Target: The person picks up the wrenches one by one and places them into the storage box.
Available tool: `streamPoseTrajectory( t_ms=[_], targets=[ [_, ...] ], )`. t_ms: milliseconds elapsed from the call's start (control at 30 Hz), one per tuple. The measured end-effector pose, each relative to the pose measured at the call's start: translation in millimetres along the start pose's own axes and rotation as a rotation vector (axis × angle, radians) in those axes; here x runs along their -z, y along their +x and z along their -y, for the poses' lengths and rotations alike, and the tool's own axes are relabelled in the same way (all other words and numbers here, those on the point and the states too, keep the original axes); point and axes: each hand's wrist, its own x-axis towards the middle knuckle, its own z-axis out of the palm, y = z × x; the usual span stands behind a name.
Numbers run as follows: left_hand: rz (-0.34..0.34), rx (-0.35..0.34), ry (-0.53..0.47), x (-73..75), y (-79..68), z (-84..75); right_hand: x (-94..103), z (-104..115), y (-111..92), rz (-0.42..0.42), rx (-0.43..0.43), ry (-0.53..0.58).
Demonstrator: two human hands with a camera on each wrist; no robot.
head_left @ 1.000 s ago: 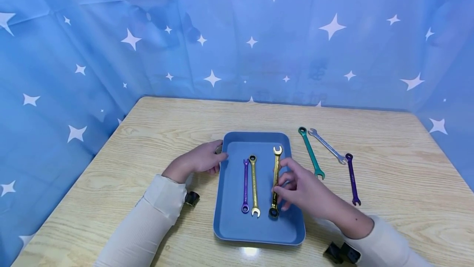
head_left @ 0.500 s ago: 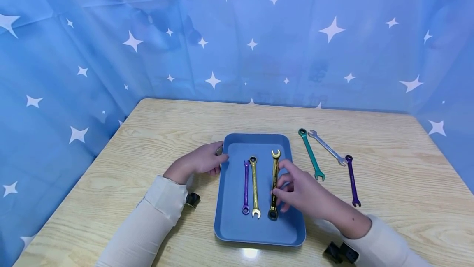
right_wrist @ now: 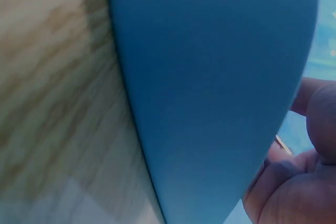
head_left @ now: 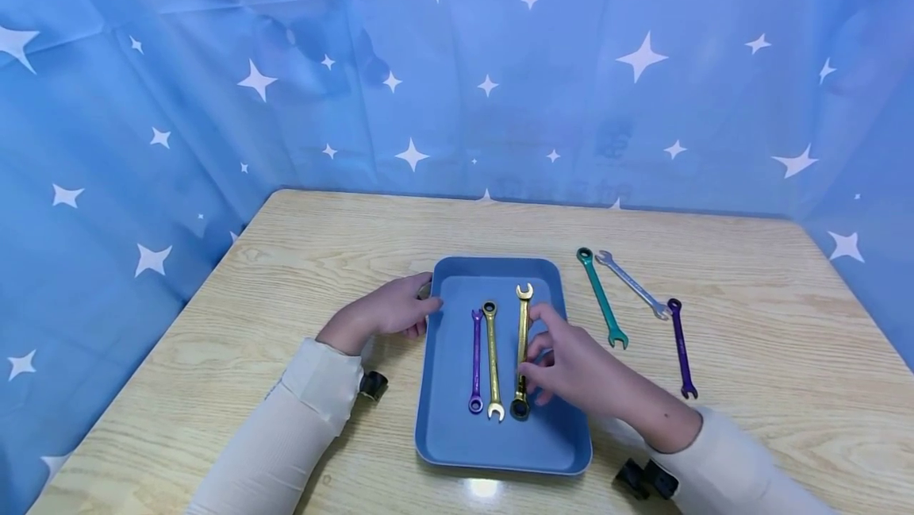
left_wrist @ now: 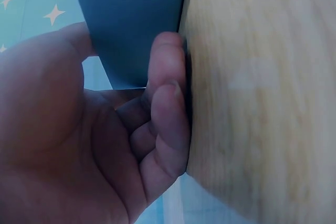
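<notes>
The blue tray [head_left: 500,449] sits on the table. My left hand [head_left: 381,310] holds its left rim, thumb over the edge; the left wrist view shows several curled fingers [left_wrist: 168,111] against the outer wall. Inside the tray lie a small purple wrench [head_left: 476,360] and, beside it, a gold wrench [head_left: 492,356]. To their right, my right hand [head_left: 581,360] grips a second gold wrench [head_left: 524,328] between thumb and fingers, its open end pointing away. Whether this wrench touches the tray floor, I cannot tell. In the right wrist view the tray wall [right_wrist: 210,77] hides most of the grip.
Right of the tray, a green wrench [head_left: 602,298], a silver wrench [head_left: 632,285] and a dark purple wrench [head_left: 681,348] lie on the wooden table [head_left: 343,237]. A blue curtain with white stars [head_left: 443,63] hangs behind the table.
My right hand has moved left with the gold wrench, bringing it nearer the other gold wrench. The left hand stays on the tray rim.
</notes>
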Motion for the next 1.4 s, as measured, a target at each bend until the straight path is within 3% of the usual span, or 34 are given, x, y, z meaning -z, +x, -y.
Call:
streamPoseTrajectory(
  t_ms=[400,800,1400],
  targets=[
    [-0.013,-0.012,-0.015,-1.2,0.7,1.0,-4.3,3,14,-0.025,-0.079,0.000],
    [-0.005,-0.007,-0.019,-1.6,0.6,2.2,-4.9,4,26,-0.067,-0.122,-0.081],
    [-0.006,-0.002,-0.012,-0.9,0.3,2.1,-3.3,5,35,0.031,-0.159,-0.152]
  ],
)
